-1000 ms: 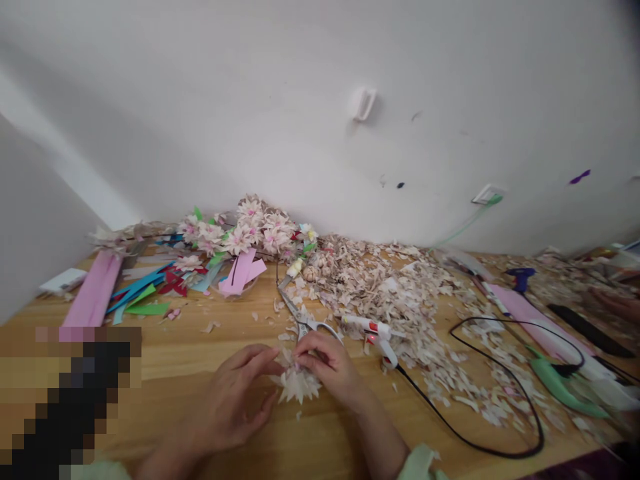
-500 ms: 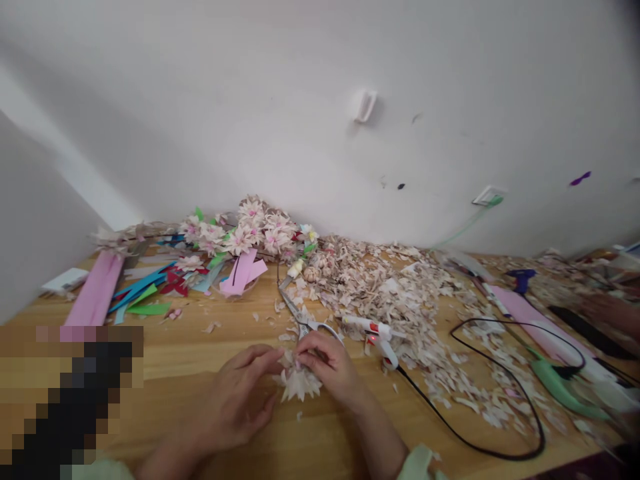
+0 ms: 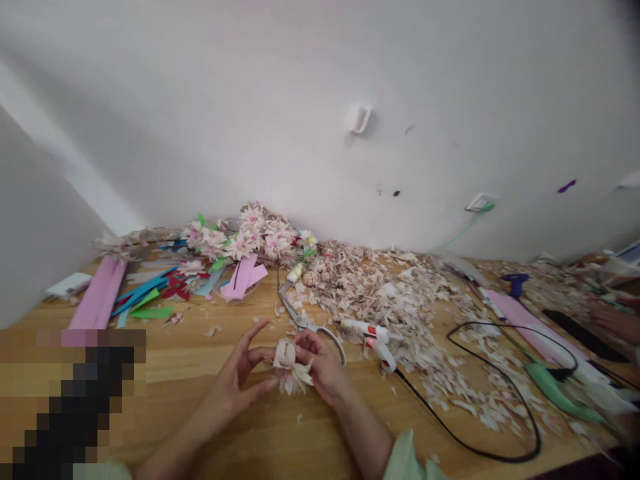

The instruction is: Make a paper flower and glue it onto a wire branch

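Observation:
A handmade flower (image 3: pixel 291 377) with pale, papery petals and a pink tint near its middle is tilted above the wooden table. My right hand (image 3: pixel 323 370) pinches it from the right, fingertips at its upper part. On the other side, my left hand (image 3: pixel 240 373) has its fingers spread, thumb and one fingertip at the flower's left edge. Just beyond my hands lie scissors (image 3: pixel 334 340), handles toward me. A white hot glue gun (image 3: pixel 377 340) with a small red light rests to the right of my right hand.
Loose dry petals (image 3: pixel 380 287) cover the table's middle and right. Finished flowers (image 3: pixel 250 233) are heaped against the wall, near pink strips (image 3: pixel 245 277). The glue gun's black cord (image 3: pixel 475 440) loops rightward. Another person's hand (image 3: pixel 617 320) shows at far right.
The flower has turned in my right hand, so its petals show from another side. My left fingers have spread wider. The view has shifted slightly.

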Available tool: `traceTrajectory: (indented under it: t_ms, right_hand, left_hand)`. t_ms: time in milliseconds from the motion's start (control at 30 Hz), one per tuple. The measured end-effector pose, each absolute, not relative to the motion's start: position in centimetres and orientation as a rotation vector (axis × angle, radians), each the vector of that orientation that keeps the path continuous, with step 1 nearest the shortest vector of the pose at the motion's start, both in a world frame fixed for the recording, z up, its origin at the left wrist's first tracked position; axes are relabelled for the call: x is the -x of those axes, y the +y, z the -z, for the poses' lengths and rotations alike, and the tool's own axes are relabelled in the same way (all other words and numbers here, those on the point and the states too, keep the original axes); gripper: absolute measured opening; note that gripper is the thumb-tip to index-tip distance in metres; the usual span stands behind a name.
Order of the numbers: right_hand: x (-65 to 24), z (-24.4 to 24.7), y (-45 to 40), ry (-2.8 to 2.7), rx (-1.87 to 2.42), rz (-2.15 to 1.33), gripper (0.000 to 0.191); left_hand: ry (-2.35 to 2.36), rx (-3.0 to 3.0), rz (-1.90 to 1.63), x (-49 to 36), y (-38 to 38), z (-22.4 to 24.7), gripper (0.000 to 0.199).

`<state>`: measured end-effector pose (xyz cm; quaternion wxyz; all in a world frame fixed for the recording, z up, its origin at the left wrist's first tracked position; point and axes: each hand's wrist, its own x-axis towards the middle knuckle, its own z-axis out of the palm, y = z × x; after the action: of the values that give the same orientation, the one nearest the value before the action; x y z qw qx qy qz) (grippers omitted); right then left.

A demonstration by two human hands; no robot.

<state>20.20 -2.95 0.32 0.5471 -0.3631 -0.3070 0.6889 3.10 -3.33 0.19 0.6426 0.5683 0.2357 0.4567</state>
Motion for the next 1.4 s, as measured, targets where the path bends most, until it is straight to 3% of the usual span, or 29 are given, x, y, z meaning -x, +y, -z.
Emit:
traceTrajectory:
  t_ms: [300, 933, 1400]
  right_hand:
    - [-19.9, 1.0, -2.7, -0.597, 0.879, -1.832, 0.032]
    - [-19.2, 1.5, -2.8, -0.623, 0.782, -1.889, 0.026]
    - [-19.1, 1.7, -2.6, -0.585, 0.788, -1.911, 0.023]
  left_hand:
    - [0.487, -1.130, -0.982, -3.0, -3.5, -0.7, 0.083]
    - [0.359, -0.768, -0.924, -3.2, -3.2, -1.6, 0.102]
    - [0.339, -0.702, -0.872, -2.2, -3.0, -2.5, 0.060]
